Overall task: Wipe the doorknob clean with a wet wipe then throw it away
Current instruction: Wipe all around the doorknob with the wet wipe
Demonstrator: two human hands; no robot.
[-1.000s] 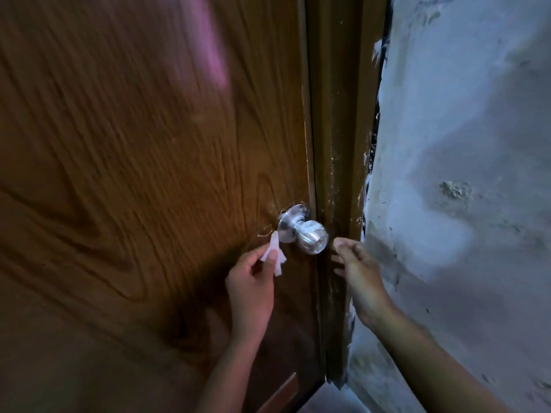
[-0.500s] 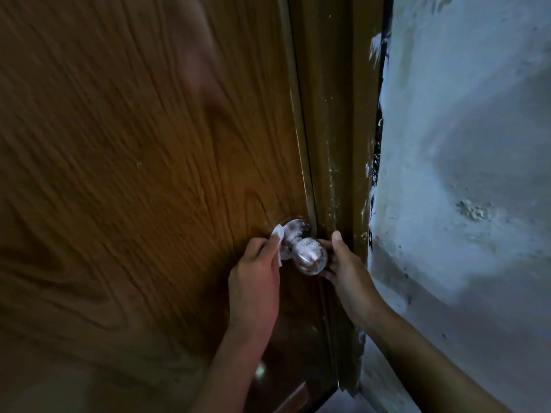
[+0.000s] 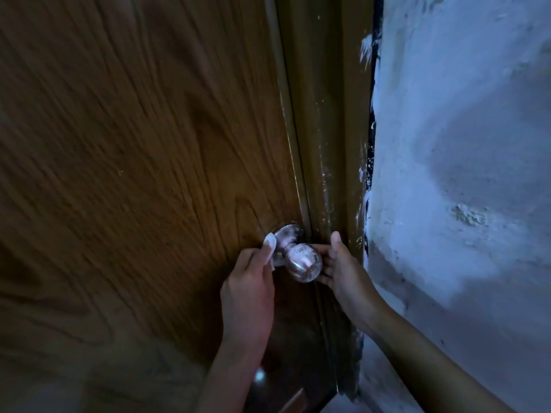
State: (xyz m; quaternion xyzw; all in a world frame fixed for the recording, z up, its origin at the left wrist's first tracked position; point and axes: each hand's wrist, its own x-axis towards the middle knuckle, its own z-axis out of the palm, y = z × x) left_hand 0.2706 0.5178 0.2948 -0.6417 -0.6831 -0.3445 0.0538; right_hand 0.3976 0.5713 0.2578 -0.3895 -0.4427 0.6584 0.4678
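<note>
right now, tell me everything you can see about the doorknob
The doorknob is a round, shiny silver metal ball on a short neck, joined to a round plate flat on the wooden door, close to the edge by the frame. Its surface looks smudged and cloudy. The right hand cups its right side; the left hand presses a white wet wipe against the neck and plate on the left.

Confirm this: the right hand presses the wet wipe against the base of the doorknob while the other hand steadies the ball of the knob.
Not quite: the left hand presses the wet wipe against the base of the doorknob. The right hand is the one steadying the ball of the knob, as the head view shows.
</note>
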